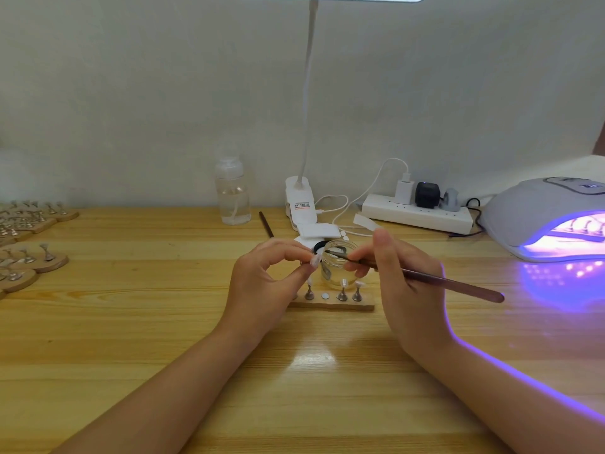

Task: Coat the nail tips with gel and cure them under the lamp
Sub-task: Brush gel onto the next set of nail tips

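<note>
Surface (98, 355): wooden, seen nearest, carrying everything.
Left hand (262, 290): grip pinched on a nail tip (315, 259), held above the wooden stand (330, 304).
Right hand (406, 283): grip clamped on a brush (451, 283), its bristle end reaching into the glass jar (339, 263).
Stand: pegs with nail tips are carried, just near of the jar.
Curing lamp (540, 217): lit purple, placed far right.
Spare stands (29, 244): grouped far left.
Bottle (233, 194): set by the far wall.
</note>
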A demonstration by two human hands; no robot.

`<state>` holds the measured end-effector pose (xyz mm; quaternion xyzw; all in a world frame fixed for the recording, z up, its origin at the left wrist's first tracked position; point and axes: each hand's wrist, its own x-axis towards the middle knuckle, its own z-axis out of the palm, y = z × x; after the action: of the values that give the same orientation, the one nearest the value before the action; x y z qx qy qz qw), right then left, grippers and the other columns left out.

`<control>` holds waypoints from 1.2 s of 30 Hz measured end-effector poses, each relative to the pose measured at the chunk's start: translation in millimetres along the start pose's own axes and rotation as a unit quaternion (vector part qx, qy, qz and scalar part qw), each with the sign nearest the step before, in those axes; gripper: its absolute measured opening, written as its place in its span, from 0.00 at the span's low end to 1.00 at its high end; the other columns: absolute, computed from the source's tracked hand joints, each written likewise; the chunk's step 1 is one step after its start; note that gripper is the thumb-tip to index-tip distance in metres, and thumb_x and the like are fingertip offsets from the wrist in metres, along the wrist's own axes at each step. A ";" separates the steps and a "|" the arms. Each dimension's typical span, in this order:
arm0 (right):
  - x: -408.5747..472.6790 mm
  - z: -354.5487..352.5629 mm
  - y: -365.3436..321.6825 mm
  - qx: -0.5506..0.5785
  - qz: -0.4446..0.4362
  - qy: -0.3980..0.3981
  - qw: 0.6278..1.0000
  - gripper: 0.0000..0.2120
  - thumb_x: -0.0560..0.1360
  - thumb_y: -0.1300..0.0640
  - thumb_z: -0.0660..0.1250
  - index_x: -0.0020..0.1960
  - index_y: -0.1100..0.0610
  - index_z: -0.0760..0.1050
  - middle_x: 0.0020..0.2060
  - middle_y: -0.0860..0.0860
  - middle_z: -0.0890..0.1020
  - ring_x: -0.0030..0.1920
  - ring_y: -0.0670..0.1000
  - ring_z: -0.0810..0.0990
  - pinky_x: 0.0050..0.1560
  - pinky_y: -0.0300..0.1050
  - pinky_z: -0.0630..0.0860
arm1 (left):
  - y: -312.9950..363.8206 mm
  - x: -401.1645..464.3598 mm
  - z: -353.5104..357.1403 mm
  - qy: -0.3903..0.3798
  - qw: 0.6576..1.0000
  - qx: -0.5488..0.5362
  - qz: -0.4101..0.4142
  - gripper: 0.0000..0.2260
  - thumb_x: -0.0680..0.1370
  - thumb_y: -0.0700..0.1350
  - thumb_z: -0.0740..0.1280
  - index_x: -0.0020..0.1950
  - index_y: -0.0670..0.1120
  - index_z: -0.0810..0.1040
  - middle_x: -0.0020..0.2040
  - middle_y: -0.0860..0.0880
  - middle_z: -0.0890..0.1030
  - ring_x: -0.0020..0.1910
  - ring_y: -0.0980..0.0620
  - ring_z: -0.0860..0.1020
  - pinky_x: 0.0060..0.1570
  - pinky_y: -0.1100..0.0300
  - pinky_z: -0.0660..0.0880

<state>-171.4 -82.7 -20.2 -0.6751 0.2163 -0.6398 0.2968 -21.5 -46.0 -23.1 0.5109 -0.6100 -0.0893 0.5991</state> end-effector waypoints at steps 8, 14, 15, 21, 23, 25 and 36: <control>-1.4 1.3 0.3 -0.053 -0.066 -0.039 0.996 0.19 0.78 0.49 0.54 0.40 0.57 0.78 0.33 0.49 0.81 0.36 0.43 0.79 0.38 0.35 0.75 | -3.3 0.4 0.6 -0.003 1.000 -0.008 -0.003 0.08 0.67 0.39 0.74 0.37 0.53 0.81 0.37 0.53 0.81 0.41 0.57 0.77 0.45 0.71 0.70; -4.4 1.4 0.7 -0.016 -0.031 -0.037 0.999 0.19 0.77 0.50 0.55 0.34 0.56 0.78 0.28 0.49 0.80 0.30 0.43 0.78 0.32 0.37 0.75 | -3.3 0.0 1.1 0.006 1.000 -0.025 -0.006 0.09 0.66 0.41 0.74 0.36 0.56 0.81 0.37 0.53 0.81 0.41 0.57 0.78 0.43 0.72 0.71; -3.4 1.6 0.8 -0.031 -0.046 -0.035 0.998 0.20 0.78 0.51 0.55 0.35 0.57 0.78 0.29 0.49 0.80 0.32 0.43 0.78 0.34 0.37 0.75 | -3.4 0.1 1.3 0.004 1.000 -0.023 -0.006 0.09 0.66 0.41 0.74 0.37 0.55 0.81 0.37 0.53 0.81 0.41 0.57 0.78 0.43 0.71 0.71; -4.5 2.4 1.0 -0.012 -0.004 -0.040 0.999 0.20 0.76 0.49 0.55 0.34 0.55 0.79 0.28 0.49 0.80 0.30 0.44 0.78 0.32 0.37 0.75 | -4.9 0.4 1.4 0.005 1.000 -0.012 -0.005 0.10 0.66 0.38 0.74 0.37 0.55 0.81 0.37 0.53 0.81 0.40 0.59 0.77 0.43 0.73 0.70; -4.7 2.4 1.2 -0.018 -0.017 -0.034 0.999 0.19 0.76 0.49 0.54 0.34 0.54 0.78 0.28 0.48 0.80 0.31 0.43 0.79 0.33 0.39 0.76 | -5.0 0.6 1.7 0.008 1.000 -0.008 -0.006 0.11 0.66 0.38 0.74 0.37 0.56 0.81 0.36 0.54 0.80 0.40 0.59 0.76 0.43 0.73 0.70; -3.4 2.4 0.9 -0.055 -0.047 -0.041 0.997 0.19 0.77 0.52 0.53 0.37 0.56 0.79 0.31 0.50 0.81 0.34 0.43 0.79 0.36 0.39 0.76 | -5.1 0.8 1.9 0.009 1.000 -0.007 -0.007 0.11 0.66 0.39 0.74 0.37 0.56 0.81 0.36 0.54 0.80 0.40 0.59 0.75 0.43 0.72 0.70; -2.4 3.2 1.3 -0.061 -0.037 -0.049 0.996 0.18 0.77 0.51 0.54 0.38 0.57 0.79 0.32 0.48 0.81 0.35 0.41 0.79 0.37 0.33 0.74 | -4.1 0.7 2.2 0.010 1.000 0.000 -0.009 0.12 0.66 0.37 0.75 0.37 0.56 0.80 0.36 0.55 0.80 0.39 0.62 0.73 0.41 0.73 0.69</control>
<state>-168.3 -81.6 -22.9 -0.7300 0.2153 -0.6022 0.2411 -21.1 -49.5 -26.2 0.5175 -0.5994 -0.0900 0.6040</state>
